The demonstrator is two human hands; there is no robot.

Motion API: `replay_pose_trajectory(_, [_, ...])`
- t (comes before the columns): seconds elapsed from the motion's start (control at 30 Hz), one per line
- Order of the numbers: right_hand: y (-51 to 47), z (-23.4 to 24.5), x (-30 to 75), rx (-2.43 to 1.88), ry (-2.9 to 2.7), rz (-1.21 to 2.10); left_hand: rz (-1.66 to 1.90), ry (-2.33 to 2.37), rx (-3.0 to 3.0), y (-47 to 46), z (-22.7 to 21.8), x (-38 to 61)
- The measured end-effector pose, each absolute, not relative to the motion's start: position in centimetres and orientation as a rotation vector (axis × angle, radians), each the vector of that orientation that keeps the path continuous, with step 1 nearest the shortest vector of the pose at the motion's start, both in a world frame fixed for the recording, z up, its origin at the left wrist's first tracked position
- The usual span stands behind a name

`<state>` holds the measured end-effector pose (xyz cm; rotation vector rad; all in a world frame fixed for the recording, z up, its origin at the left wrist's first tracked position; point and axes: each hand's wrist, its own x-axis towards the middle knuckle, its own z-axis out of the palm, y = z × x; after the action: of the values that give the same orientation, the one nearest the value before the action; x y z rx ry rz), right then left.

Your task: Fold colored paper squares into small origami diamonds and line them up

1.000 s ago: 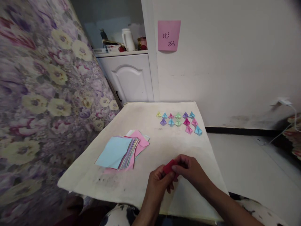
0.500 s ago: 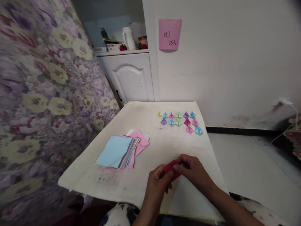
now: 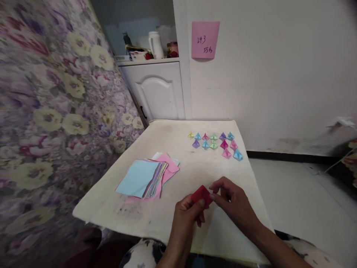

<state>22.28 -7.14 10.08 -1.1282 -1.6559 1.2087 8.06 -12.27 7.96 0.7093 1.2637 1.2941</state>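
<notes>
Both hands hold a small folded red paper [image 3: 201, 194] above the near part of a cream-covered table [image 3: 178, 149]. My left hand [image 3: 187, 215] pinches its lower left side between thumb and fingers. My right hand [image 3: 232, 203] pinches its right edge with the fingertips. A fanned stack of coloured paper squares [image 3: 147, 178], light blue on top, lies on the table to the left of my hands. Several small folded paper shapes [image 3: 216, 143] in blue, pink, green, purple and yellow stand in rows at the far right of the table.
A floral fabric [image 3: 52, 111] rises along the left side. A white cabinet [image 3: 156, 89] with a jug and jars on top stands behind the table. A pink note [image 3: 205, 40] hangs on the white wall. Pale floor [image 3: 301, 197] lies to the right.
The red paper now shows a broader flat face and sits slightly higher between the fingers. My right hand's fingers have spread a little. The camera has shifted slightly.
</notes>
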Motion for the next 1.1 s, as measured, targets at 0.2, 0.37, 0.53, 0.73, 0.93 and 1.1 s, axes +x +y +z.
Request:
replay_pose_trajectory(0.2, [-7.1, 9.8, 22.2, -1.100, -1.680, 1.217, 1.301, 1.247, 0.662, -12.4, 8.2, 8.2])
replay_pose_trajectory(0.37, [-7.2, 9.8, 22.1, -1.106, -1.684, 1.206, 1.280, 1.253, 0.748, -12.2, 7.4, 8.0])
replay_pose_trajectory(0.53, [-7.2, 9.8, 21.9, -1.110, -1.681, 1.217, 1.264, 1.274, 0.760, -12.1, 7.2, 8.0])
replay_pose_trajectory(0.73, [-7.2, 9.7, 21.8, -1.047, -1.733, 1.188, 1.262, 1.288, 0.758, -12.2, 7.4, 8.2])
replay_pose_trajectory(0.93, [-7.2, 9.5, 21.7, -1.027, -1.790, 1.105, 1.285, 1.290, 0.774, -12.4, 7.7, 8.4])
replay_pose_trajectory(1.1, [-7.5, 9.2, 21.8, -0.908, -1.829, 1.033, 1.347, 1.267, 0.798, -12.4, 7.8, 8.3])
